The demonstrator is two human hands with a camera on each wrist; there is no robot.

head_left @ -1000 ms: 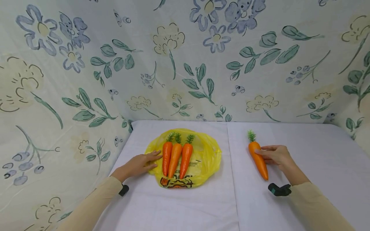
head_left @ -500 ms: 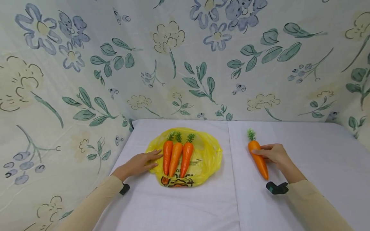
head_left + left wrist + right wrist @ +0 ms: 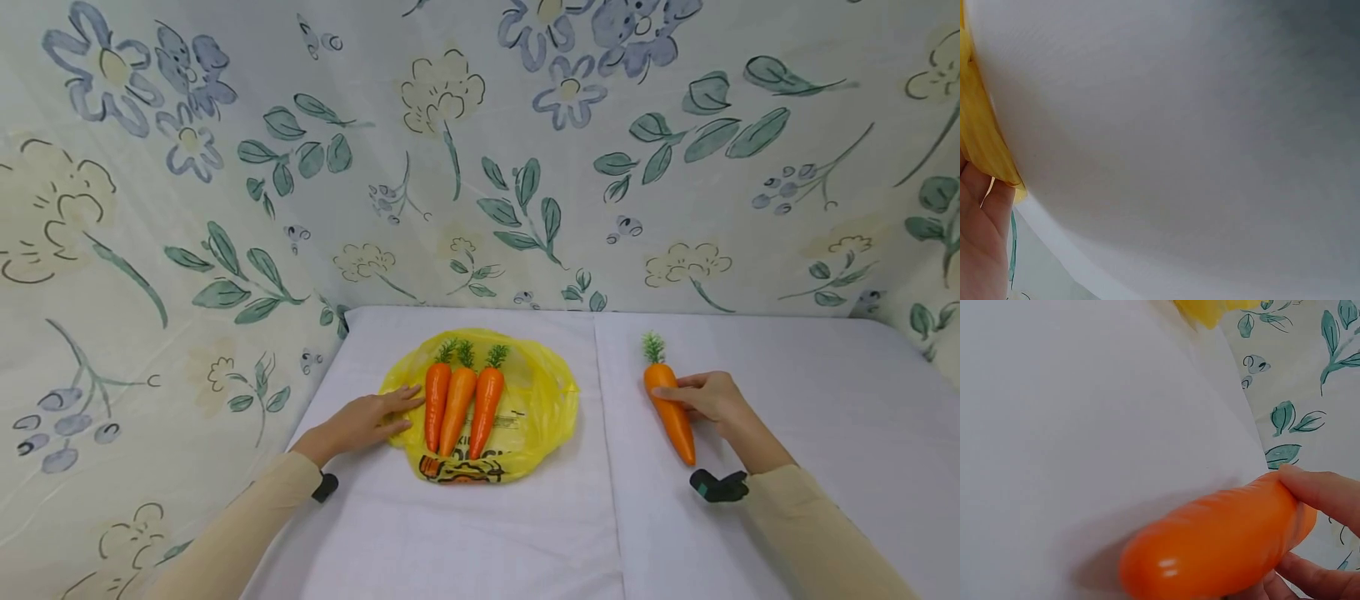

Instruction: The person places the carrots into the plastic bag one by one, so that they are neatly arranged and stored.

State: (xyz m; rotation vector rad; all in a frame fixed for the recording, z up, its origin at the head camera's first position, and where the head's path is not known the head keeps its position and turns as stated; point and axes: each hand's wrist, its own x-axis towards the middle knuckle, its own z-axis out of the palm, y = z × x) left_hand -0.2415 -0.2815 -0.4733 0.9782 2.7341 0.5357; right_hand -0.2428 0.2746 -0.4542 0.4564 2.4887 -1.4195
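A crumpled yellow plastic bag (image 3: 551, 400) lies spread on the white-covered table, with three orange carrots (image 3: 487, 412) side by side on it, green tops toward the back. My left hand (image 3: 360, 425) rests on the bag's left edge, fingers extended toward the leftmost carrot (image 3: 437, 400). In the left wrist view, its fingers touch the yellow plastic (image 3: 985, 131). To the right of the bag, my right hand (image 3: 716, 404) holds another carrot (image 3: 675, 425) between thumb and fingers, near its thick end. That carrot's tip points toward the front; its shadow falls close beside it in the right wrist view.
A white cloth (image 3: 525, 542) covers the table, with a crease running front to back between bag and single carrot. Floral fabric (image 3: 465, 167) hangs behind the table and along its left side. Small black devices (image 3: 718, 486) sit at both wrists.
My right thumb has slid slightly farther across the carrot. The left hand, the bag and its three carrots stay put, while the head view shifts a little.
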